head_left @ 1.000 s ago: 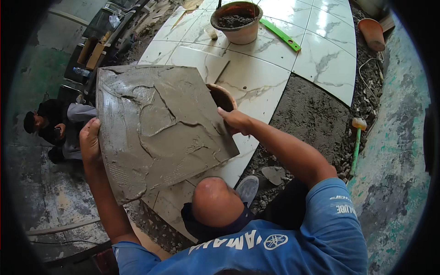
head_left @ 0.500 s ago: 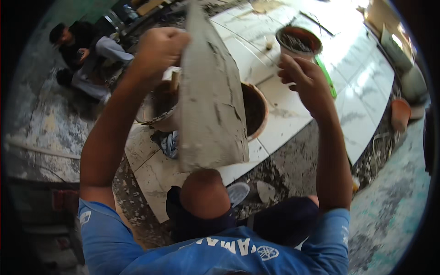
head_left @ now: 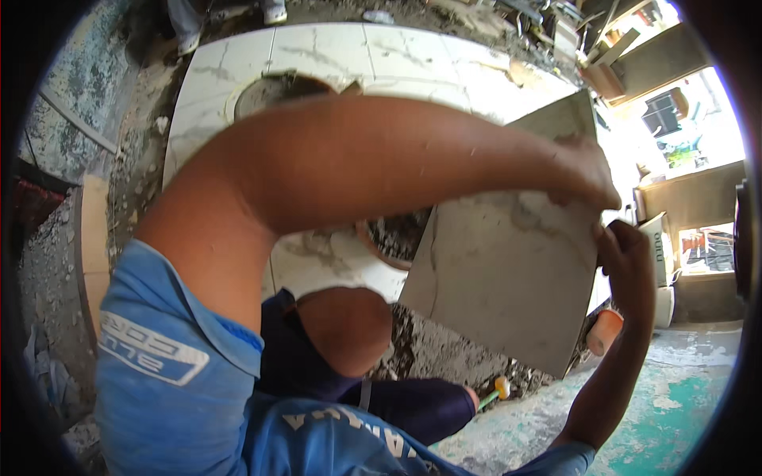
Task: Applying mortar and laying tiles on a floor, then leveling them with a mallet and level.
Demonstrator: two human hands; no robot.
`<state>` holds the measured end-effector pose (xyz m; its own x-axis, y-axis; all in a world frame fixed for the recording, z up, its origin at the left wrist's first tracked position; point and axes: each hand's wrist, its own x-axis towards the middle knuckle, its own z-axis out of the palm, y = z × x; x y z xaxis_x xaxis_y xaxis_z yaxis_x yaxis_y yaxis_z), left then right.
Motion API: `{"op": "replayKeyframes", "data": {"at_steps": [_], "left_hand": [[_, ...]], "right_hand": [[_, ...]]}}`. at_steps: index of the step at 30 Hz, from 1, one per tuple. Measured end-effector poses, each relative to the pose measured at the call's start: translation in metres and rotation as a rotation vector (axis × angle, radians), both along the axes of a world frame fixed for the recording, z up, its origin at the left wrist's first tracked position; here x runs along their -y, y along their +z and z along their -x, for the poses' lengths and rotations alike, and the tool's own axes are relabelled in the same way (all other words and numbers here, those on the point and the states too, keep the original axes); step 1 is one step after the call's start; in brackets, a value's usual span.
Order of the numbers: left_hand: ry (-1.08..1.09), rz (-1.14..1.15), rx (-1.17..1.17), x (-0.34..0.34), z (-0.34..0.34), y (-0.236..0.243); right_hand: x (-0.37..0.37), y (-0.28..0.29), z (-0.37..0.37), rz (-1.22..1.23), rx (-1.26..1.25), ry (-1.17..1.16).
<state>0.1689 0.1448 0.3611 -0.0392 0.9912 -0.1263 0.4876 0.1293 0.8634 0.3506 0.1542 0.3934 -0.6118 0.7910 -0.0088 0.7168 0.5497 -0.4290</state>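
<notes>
A large marble-patterned tile (head_left: 508,270) is held tilted in front of me on the right, its veined face showing. My left arm stretches across the view, and my left hand (head_left: 586,173) is closed at the tile's upper right part; its fingertips are partly hidden. Just below it, my right hand (head_left: 629,258) grips the tile's right edge with curled fingers. Behind the tile and under my left arm, a bucket (head_left: 389,250) of dark wet material is partly covered. Another bucket (head_left: 278,87) of grey mortar stands beyond my forearm.
White veined floor tiles (head_left: 317,51) cover the floor ahead. A mallet (head_left: 500,387) with a green handle lies by my knee. An orange pot (head_left: 606,332) stands near the right wall. Another person's shoe (head_left: 275,11) shows at the top, with rubble around.
The tile has swung to the right and turned from its mortar-covered side to its veined face. My left hand moved right with it, my right hand took its edge, and the view turned right.
</notes>
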Motion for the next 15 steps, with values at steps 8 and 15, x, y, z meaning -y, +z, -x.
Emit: {"op": "replayKeyframes", "data": {"at_steps": [8,15], "left_hand": [[-0.108,-0.065,0.010,-0.009,0.004,-0.013],[0.041,-0.511,-0.211,-0.008,-0.003,-0.029]], "right_hand": [[0.023,0.001,0.026,-0.077,0.131,-0.166],[0.073,-0.030,-0.069,-0.253,-0.185,-0.220]]}}
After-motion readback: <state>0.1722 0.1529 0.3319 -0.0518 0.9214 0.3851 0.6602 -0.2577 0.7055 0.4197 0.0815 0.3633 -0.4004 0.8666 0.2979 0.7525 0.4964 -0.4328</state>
